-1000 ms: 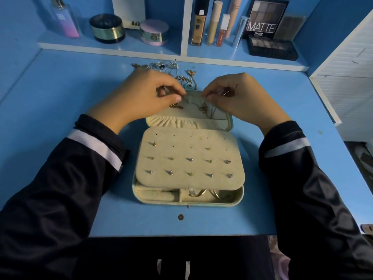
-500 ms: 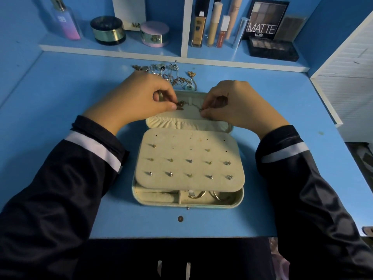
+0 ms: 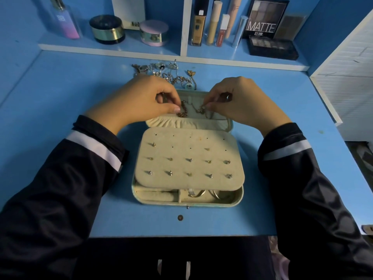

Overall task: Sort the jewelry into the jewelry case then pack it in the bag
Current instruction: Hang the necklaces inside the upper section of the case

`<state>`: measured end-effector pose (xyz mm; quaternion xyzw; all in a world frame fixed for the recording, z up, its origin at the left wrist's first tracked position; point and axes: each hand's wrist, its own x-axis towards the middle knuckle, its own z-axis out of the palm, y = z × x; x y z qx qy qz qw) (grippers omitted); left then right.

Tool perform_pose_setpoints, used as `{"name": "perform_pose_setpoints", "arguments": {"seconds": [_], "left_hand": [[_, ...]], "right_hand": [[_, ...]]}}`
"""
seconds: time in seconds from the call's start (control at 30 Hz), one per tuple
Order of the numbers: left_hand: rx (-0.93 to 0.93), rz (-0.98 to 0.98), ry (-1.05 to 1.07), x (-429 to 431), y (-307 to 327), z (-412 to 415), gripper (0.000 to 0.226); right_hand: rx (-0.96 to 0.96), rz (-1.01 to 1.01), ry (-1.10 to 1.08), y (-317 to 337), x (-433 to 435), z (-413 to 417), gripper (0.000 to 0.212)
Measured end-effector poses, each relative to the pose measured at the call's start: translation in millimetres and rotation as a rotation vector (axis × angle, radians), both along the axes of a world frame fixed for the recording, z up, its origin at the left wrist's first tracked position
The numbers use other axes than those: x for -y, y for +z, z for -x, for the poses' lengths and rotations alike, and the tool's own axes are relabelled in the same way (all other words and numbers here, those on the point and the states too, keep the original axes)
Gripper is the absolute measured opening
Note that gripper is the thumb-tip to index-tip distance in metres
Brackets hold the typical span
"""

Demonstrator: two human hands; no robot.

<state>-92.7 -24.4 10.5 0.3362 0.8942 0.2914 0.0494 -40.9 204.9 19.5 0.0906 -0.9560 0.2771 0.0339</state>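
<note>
Both hands meet over the open lid (image 3: 217, 118) of the case (image 3: 187, 203), fingers curled in tight. The left hand (image 3: 139, 98) pinches a gold chain (image 3: 182, 111) between thumb and forefinger, and its other fingers are folded into the palm. The right hand (image 3: 242, 100) pinches fine gold links in the same way. From this view I cannot tell whether both hands hold one piece or two. Just below the fingertips the links droop onto the lid's lining and reach the gathered edge of its pouch (image 3: 181, 124). Between the fingers and the person, a cream panel (image 3: 179, 150) covers most of the case's base. It carries studs (image 3: 189, 159): the two rows nearest the person are full, and two more stand higher up. Past the panel's near edge the front compartments show. The left one holds a padded roll (image 3: 155, 196), and the right one holds rings (image 3: 198, 194). Beyond the knuckles, a loose pile (image 3: 167, 72) of unsorted jewelry lies on the desk (image 3: 80, 87), touching the lid's far rim. Farther back, a shelf (image 3: 113, 49) holds bottles, jars and palettes.
</note>
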Motion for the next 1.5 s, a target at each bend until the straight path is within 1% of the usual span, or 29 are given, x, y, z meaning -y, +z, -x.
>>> {"name": "perform_pose_setpoints", "arguments": {"seconds": [0.2, 0.37, 0.57, 0.67, 0.8, 1.0, 1.17, 1.3, 1.5], "left_hand": [[-0.001, 0.018, -0.041, -4.5, 0.1, -3.8, 0.009], [0.04, 0.013, -0.081, -9.1, -1.8, -3.9, 0.01], [0.082, 0.01, -0.055, -6.7, 0.9, -4.7, 0.009], [0.114, 0.027, -0.071, -8.3, 0.6, -6.1, 0.009], [0.155, 0.043, -0.086, -9.6, 1.4, -7.6, 0.009], [0.141, 0.043, -0.034, -8.5, 0.7, -6.1, 0.008], [0.171, 0.047, -0.06, -8.6, 2.8, -6.9, 0.007], [0.197, 0.075, -0.075, -10.5, 4.6, -9.1, 0.011], [0.224, 0.081, -0.081, -11.4, 5.2, -10.3, 0.01]], "right_hand": [[0.006, -0.057, 0.051, -3.3, 4.4, 1.1, 0.008], [0.063, -0.014, 0.131, 1.4, 8.3, -2.6, 0.006], [0.002, -0.039, 0.044, -1.3, 3.2, 0.7, 0.008], [0.02, -0.04, 0.079, -2.5, 7.1, 0.2, 0.01], [0.077, -0.014, 0.155, 1.0, 10.0, -3.1, 0.008], [0.069, -0.02, 0.089, 0.7, 2.5, -0.7, 0.01], [0.119, -0.035, 0.152, 0.4, 6.1, -2.4, 0.009], [0.171, -0.002, 0.204, 3.0, 8.0, -3.9, 0.013], [0.13, 0.038, 0.15, 0.4, 7.3, -1.6, 0.013]]}}
